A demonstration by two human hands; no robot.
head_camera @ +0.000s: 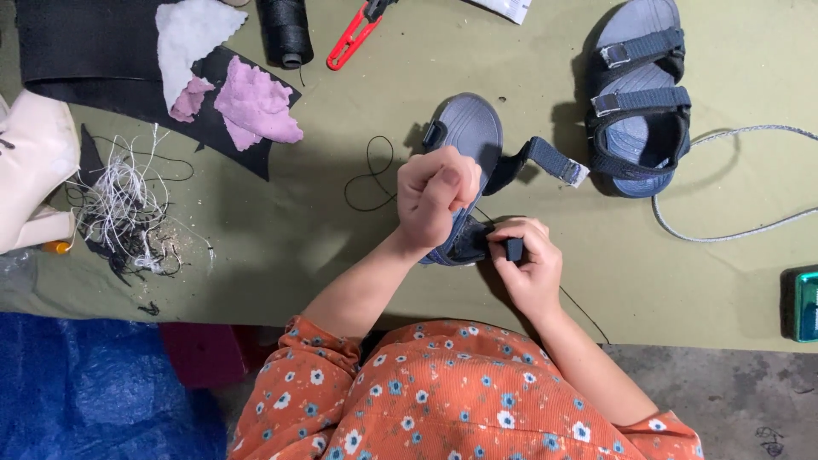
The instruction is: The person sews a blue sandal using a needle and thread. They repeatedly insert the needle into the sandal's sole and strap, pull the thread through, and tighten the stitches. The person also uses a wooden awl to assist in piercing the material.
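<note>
On the olive desk (256,247), near its front edge, a grey-blue sandal (469,128) lies with its heel end under both hands. Left hand (436,200) is fisted tight around the sandal's rear; right hand (530,264) pinches a black strap end (514,249). A matching sandal (637,94) sits well apart.
</note>
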